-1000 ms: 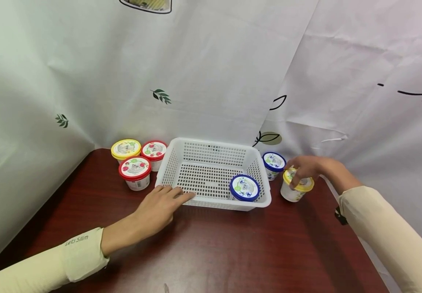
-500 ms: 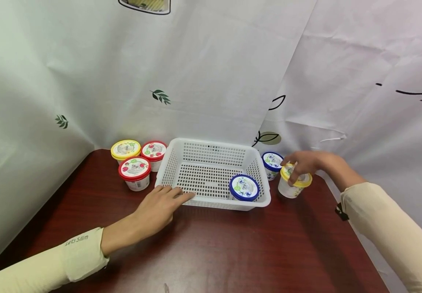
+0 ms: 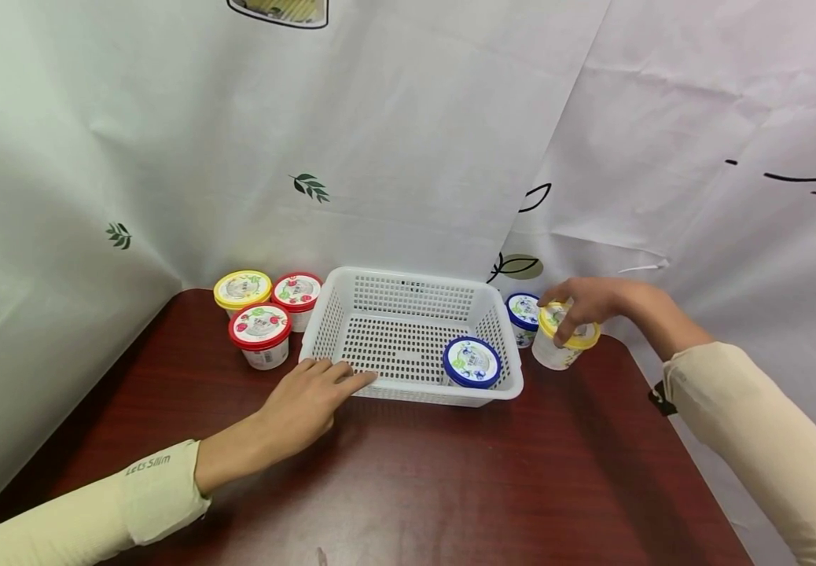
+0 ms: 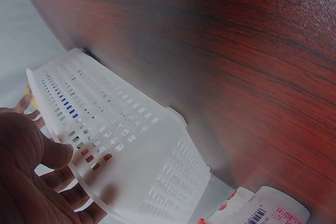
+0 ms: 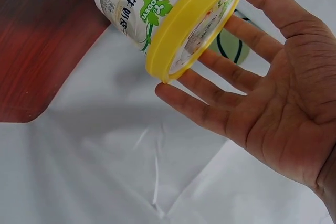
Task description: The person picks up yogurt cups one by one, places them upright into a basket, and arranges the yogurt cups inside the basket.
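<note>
My right hand (image 3: 592, 306) grips a white tub with a yellow lid (image 5: 176, 30) by the lid's rim, thumb on one side and fingers on the other. In the head view this tub is to the right of the basket, beside a blue-lidded tub (image 3: 523, 313). Whether its base touches the table, I cannot tell. My left hand (image 3: 305, 405) holds the front-left rim of a white perforated basket (image 4: 131, 145), with the thumb outside and the fingers over the edge. Inside the basket, at its front right, stands another blue-lidded tub (image 3: 472, 362).
Left of the basket stand two red-lidded tubs, one nearer (image 3: 261, 334) and one farther back (image 3: 298, 292), and a yellow-lidded tub (image 3: 242, 289). A dark red wooden table (image 3: 415, 487) lies beneath. White printed sheeting (image 3: 415, 157) rises behind and on both sides.
My right hand has moved the yellow-lidded tub slightly back and left, closer to the blue-lidded tub outside the basket. The left hand and the basket have stayed put.
</note>
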Demonstrator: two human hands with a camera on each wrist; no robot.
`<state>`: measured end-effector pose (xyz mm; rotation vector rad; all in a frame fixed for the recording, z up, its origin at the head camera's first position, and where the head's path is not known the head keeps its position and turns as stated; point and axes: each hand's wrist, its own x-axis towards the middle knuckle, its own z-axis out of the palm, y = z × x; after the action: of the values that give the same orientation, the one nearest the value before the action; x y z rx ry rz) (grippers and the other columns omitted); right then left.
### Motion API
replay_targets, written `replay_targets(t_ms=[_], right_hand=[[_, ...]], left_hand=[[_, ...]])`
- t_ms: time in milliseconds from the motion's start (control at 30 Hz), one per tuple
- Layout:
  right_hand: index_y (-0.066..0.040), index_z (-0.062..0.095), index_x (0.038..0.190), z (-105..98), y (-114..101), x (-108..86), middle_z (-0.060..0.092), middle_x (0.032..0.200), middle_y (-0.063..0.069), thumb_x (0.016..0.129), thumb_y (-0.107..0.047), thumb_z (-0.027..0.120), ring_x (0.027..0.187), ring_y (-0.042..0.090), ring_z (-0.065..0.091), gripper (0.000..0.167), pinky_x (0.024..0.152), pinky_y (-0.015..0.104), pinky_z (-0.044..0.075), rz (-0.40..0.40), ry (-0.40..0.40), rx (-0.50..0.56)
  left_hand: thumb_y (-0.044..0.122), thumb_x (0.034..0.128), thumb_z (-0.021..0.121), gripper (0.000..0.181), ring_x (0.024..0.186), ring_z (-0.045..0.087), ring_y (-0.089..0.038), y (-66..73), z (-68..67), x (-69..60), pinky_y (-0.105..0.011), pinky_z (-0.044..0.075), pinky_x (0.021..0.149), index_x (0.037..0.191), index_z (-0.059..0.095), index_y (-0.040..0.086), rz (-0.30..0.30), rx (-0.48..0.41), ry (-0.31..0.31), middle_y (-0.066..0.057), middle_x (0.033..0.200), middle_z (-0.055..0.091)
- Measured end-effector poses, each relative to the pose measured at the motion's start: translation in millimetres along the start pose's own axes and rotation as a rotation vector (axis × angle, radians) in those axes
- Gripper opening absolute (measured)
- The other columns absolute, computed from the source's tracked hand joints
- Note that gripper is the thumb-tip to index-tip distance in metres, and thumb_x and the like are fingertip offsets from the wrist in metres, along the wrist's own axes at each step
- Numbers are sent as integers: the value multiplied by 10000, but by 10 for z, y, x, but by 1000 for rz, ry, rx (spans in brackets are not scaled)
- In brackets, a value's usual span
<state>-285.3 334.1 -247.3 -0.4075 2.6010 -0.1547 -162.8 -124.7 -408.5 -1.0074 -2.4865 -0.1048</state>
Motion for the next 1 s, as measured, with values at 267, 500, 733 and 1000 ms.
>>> replay_targets(t_ms=[267, 500, 733, 1000], right_hand=[[-15, 609, 1582, -68, -75, -16, 661, 1510, 259, 844, -325, 970, 1289, 414, 640, 878, 1086, 617, 569, -10, 27, -31], [-46, 630, 1574, -137, -133, -24, 655, 1518, 267, 840, -346, 971, 1301, 420, 634, 863, 1086, 616, 567, -9, 44, -54], [-65, 616, 1591, -193, -195, -22, 606, 1564, 286, 853, -338, 958, 1355, 459, 596, 858, 1106, 654, 554, -4, 46, -50], [-67, 611, 1598, -249, -296, -18, 602, 1587, 281, 854, -325, 962, 1359, 451, 616, 862, 1114, 654, 557, -7, 63, -41]], left_hand=[[-51, 816, 817, 658, 995, 719, -296, -1, 10, 1, -457, 606, 906, 1413, 762, 219, -6, -2, -4, -36, 1142, 777], [-52, 819, 814, 658, 1004, 719, -295, -6, 16, -4, -456, 599, 900, 1416, 762, 218, -8, -6, -6, -33, 1150, 777], [-56, 813, 814, 658, 999, 718, -296, -7, 22, -5, -454, 597, 896, 1411, 762, 214, -3, -5, 3, -34, 1150, 778], [-47, 822, 825, 649, 1002, 721, -294, -4, 19, -10, -456, 602, 902, 1412, 762, 216, -5, -8, 6, -35, 1151, 780]])
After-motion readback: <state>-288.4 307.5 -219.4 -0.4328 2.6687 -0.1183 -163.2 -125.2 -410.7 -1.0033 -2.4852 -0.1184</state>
